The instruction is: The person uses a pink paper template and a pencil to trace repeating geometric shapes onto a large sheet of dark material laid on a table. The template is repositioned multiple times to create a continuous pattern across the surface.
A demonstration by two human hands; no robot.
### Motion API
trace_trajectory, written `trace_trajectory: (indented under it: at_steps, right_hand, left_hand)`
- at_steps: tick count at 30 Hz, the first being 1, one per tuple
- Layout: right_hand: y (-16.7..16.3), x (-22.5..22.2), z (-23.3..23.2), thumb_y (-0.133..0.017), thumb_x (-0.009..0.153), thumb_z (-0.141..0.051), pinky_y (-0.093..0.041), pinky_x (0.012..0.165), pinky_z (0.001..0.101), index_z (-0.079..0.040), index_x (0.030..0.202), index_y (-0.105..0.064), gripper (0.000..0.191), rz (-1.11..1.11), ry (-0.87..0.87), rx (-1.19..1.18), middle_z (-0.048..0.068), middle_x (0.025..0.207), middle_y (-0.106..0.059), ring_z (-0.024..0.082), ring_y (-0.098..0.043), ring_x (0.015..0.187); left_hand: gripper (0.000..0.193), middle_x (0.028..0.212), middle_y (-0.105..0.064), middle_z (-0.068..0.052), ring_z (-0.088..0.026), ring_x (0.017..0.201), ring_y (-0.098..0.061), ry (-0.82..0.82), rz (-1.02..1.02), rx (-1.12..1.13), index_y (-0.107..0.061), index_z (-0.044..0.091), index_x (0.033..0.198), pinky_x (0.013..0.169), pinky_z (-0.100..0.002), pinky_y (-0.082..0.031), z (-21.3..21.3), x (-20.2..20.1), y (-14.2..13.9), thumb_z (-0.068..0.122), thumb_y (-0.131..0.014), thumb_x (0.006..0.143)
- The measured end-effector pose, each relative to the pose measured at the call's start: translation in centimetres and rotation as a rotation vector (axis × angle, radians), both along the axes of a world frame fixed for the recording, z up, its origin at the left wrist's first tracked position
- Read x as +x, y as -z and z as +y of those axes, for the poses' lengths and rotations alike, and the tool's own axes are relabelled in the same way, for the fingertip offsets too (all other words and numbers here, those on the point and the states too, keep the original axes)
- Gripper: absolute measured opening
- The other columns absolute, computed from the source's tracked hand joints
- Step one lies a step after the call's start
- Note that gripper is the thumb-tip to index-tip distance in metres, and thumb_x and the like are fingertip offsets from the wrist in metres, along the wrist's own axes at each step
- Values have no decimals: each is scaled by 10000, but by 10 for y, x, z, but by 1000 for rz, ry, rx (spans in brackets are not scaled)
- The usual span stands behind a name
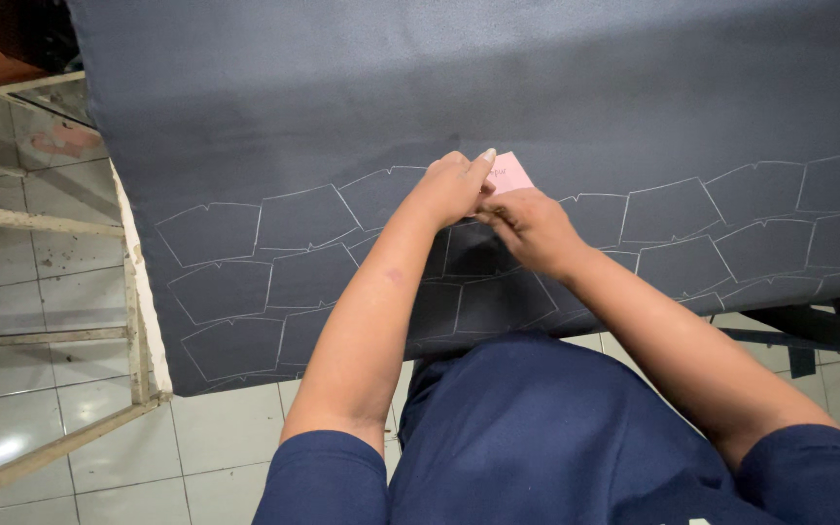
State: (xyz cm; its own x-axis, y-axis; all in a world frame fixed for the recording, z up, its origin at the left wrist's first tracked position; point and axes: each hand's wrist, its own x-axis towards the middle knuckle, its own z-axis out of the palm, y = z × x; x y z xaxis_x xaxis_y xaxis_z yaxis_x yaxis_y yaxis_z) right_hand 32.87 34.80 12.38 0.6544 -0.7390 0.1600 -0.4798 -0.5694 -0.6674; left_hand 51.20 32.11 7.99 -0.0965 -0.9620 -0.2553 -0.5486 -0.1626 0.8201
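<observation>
Both hands meet over the middle of a dark grey cloth [556, 87] that is spread across a bench and hangs over its near edge. The left hand [454, 187] lies knuckles-up with its fingers [483, 160] pressed together and stretched flat onto a small pink paper piece [511, 173], holding it down against the cloth. The right hand [529, 222] sits just beside it, to the right and a little nearer, touching the left hand; its fingers are curled in at the near edge of the pink piece, and whether they pinch something there cannot be told, since the knuckles hide the tips. The pink piece lies on the cloth at the far side of both hands, mostly covered, with only its far right corner showing.

Across the cloth run rows of white chalk outlines [294, 219], many repeats of one tab-like shape, filling a band from left to right around the hands. The bench's wooden frame [138, 321], pale and worn, shows at the left. Below lies a tiled floor [41, 408]. The person wears a navy short-sleeved shirt [527, 437]
</observation>
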Motion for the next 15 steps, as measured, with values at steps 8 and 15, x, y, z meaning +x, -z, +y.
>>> trace_trajectory:
  at_steps: [8,15]
  right_hand:
    - [15,27,3,-629,921,-38,-559,792,382,-52,1043,-695,140,-73,-40,222,122,952,-738,280,-718,893]
    - [33,-16,-9,-547,1063,-128,-539,738,340,-15,1047,-671,169,-238,344,301,138,952,-687,193,-661,820]
  left_hand:
    - [711,967,-787,-232,-332,907,-760,-7,205,166,-791,-20,983,898,-404,-562,-4,9,-10,530,-339,975]
    - [480,1230,-582,-184,-356,1040,-673,-57,-52,-290,-654,21,1161,896,-425,-562,38,2,-10,182,-782,728]
